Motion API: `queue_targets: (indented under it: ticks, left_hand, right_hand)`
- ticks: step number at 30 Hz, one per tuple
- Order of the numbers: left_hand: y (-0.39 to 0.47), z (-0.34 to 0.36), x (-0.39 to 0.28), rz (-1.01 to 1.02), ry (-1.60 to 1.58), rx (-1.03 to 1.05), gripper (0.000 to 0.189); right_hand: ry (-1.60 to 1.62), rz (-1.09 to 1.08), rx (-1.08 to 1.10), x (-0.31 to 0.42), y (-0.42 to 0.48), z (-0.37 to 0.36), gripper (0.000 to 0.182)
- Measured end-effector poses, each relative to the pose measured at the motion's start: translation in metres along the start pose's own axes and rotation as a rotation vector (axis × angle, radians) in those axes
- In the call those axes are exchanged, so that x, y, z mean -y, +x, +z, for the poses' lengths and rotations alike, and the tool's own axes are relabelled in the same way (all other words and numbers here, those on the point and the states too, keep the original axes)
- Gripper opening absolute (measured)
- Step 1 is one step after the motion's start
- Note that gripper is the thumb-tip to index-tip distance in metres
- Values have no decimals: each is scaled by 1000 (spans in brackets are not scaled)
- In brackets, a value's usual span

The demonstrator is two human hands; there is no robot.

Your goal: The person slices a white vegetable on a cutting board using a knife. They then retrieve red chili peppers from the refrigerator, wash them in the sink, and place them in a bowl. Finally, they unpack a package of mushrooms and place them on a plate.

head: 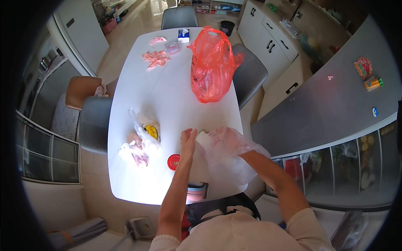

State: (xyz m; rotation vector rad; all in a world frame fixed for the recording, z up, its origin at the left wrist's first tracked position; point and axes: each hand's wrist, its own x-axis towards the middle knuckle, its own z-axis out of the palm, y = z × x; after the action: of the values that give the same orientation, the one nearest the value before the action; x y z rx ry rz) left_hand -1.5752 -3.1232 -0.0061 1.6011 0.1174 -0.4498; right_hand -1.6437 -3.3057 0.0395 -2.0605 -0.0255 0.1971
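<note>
My right hand [223, 136] is inside a translucent plastic bag [227, 163], its outline blurred by the film. At its fingers is a white item [205, 139], which it appears to grip; what it is cannot be made out. My left hand [187, 141] is raised beside it with bent fingers, fingertips close to the item's edge; whether they touch is unclear. Under my left forearm, a round red lid [173, 162] is partly hidden. Closer to me stands a stack of pastel dishes [196, 192] in a dark holder.
On the white table [176, 94] are a large red plastic bag [210, 69], a crumpled pink bag [156, 59], a lidded clear box [173, 47], a tissue pack [183, 35], and clear bags, one holding meat [139, 157]. An open refrigerator drawer [317, 175] is at right. Chairs [251, 75] surround the table.
</note>
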Motion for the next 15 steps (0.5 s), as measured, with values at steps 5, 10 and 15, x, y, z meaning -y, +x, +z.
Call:
queue_targets:
  ticks: [5, 10, 15]
  left_hand:
    - [73, 13, 102, -182, 49, 15, 56]
    - [64, 29, 108, -166, 2, 62, 31]
    - [61, 32, 96, -242, 158, -72, 30]
  right_hand:
    - [352, 47, 62, -7, -1, 19, 37]
    - [648, 236, 11, -67, -12, 31, 39]
    - [946, 182, -143, -75, -35, 36, 22]
